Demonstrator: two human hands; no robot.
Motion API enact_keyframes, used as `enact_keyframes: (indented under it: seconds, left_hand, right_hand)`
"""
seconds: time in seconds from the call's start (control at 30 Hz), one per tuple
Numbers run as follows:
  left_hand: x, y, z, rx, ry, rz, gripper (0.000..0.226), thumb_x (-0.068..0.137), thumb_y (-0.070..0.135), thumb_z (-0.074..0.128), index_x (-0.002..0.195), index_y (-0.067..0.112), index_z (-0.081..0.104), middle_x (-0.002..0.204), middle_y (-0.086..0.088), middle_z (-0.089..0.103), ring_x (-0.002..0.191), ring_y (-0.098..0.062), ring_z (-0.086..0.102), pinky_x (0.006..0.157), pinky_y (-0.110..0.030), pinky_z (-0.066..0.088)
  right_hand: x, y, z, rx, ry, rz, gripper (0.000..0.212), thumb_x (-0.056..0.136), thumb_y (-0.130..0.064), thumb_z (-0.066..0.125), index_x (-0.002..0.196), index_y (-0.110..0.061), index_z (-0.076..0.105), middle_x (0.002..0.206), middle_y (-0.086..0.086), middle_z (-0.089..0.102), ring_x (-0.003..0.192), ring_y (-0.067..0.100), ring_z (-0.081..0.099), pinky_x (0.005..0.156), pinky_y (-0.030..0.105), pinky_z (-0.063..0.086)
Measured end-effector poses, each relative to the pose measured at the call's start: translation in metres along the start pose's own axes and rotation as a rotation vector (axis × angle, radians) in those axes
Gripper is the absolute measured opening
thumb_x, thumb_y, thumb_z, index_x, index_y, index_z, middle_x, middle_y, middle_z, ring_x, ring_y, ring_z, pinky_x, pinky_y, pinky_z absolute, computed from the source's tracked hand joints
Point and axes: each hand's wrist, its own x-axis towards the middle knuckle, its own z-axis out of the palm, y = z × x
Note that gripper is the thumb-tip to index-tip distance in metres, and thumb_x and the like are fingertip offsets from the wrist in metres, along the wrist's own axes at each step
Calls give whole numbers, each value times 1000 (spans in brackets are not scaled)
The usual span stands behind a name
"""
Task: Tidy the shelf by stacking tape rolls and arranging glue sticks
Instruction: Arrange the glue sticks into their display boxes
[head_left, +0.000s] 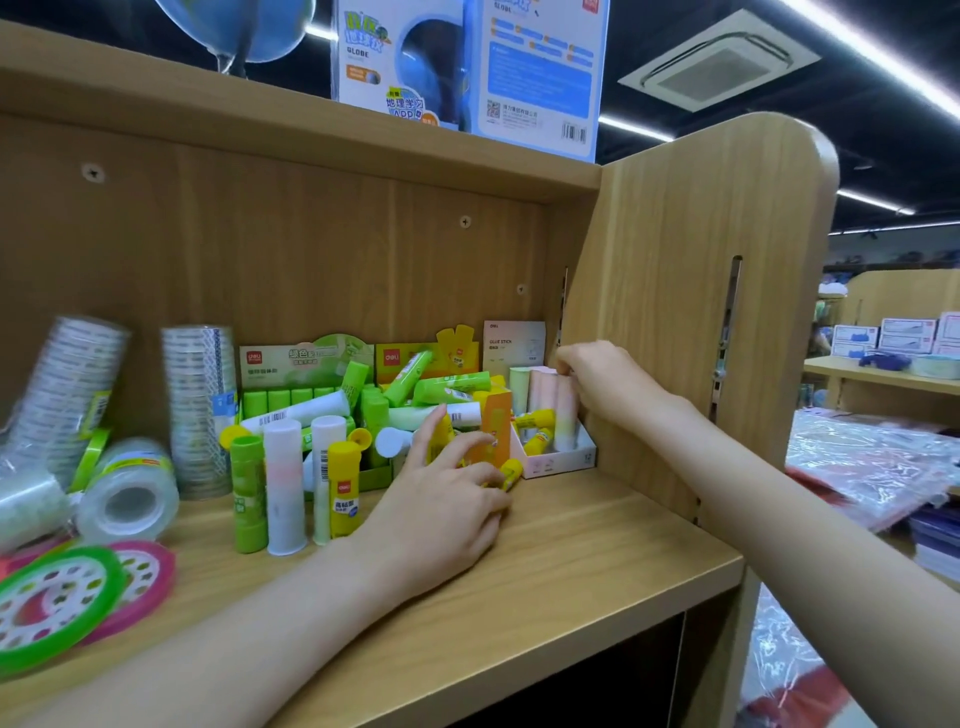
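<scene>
**Two hands among the glue sticks**

Both hands were at the right end of the wooden shelf. The left hand lay low on the board, fingers curled round a small yellow glue stick lying just in front of the white box. The right hand reached over that box, fingertips pinching the tops of the pale pink sticks standing inside. More sticks lay jumbled in the green tray behind, and four stood upright near the front. Clear tape rolls were stacked at the left, one stack leaning, with loose flat rolls near the edge. The sticks looked light, stiff and smooth, apt to roll when lying flat; gripping each round the middle of its barrel seemed safest.
</scene>
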Motion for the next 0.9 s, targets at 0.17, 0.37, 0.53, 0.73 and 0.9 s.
enact_keyframes:
  seconds: [0.17, 0.37, 0.53, 0.73, 0.9]
  left_hand:
    - [0, 0, 1, 19, -14, -31, 38, 77, 36, 37, 72, 31, 75, 73, 11, 62, 91, -17, 62, 104, -50, 20]
    - [0, 1, 0, 32, -25, -61, 37, 78, 36, 37, 72, 29, 73, 72, 7, 57, 88, -20, 60, 106, -47, 18]
    - [-1, -3, 1, 19, -28, -73, 35, 76, 37, 37, 73, 31, 72, 72, 9, 57, 88, -19, 60, 104, -47, 19]
    - [-1, -4, 2, 14, -31, -79, 35, 75, 37, 37, 72, 29, 71, 79, 8, 59, 92, -21, 60, 104, -46, 18]
    - [0, -4, 2, -9, -35, -69, 35, 74, 38, 37, 71, 29, 71, 84, 5, 61, 92, -21, 60, 104, -44, 19]
  right_hand:
    - [-11, -5, 13, 80, 22, 14, 22, 81, 7, 44, 85, -11, 33, 89, 7, 37, 81, 35, 49, 66, 38, 37]
    - [-10, -8, 25, 111, 99, 71, 19, 86, 4, 44, 87, -12, 33, 92, 10, 38, 84, 35, 48, 68, 40, 36]
    - [7, -5, 23, -191, 71, -28, 17, 86, 0, 49, 103, -5, 48, 110, 11, 57, 109, 28, 39, 76, 32, 34]
    - [3, -6, 24, -159, 29, 2, 25, 87, 11, 38, 100, -9, 47, 110, 14, 54, 104, 28, 41, 68, 30, 27]
    - [-7, -4, 22, -169, 7, -4, 40, 84, 16, 41, 120, 2, 51, 145, 17, 34, 123, 36, 43, 95, 39, 42]
